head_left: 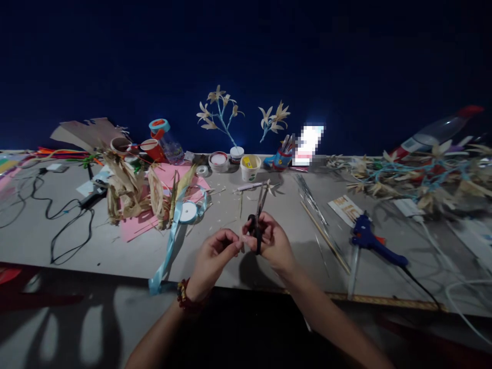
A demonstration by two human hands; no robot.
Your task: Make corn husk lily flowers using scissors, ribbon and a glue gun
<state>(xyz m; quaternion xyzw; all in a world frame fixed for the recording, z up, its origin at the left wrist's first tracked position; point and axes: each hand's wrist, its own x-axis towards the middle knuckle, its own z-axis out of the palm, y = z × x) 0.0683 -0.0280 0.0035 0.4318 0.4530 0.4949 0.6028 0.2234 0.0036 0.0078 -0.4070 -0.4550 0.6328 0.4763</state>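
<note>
Two bare hands almost meet at the near middle of the table [286,212]. The right hand [272,240] has its fingers wrapped round the handles of dark scissors [258,217], blades pointing far. The left hand [218,251], just left of them, is pinched, thumb to fingertip; I cannot tell what, if anything, it holds. I judge that a careless wrist turn could snag the pale flower [270,188] by the blade tips, and a slack grip could drop the scissors.

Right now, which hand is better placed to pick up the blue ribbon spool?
Probably the left hand: it is nearer the ribbon spool, while the right hand, farther across, holds the scissors.
</note>
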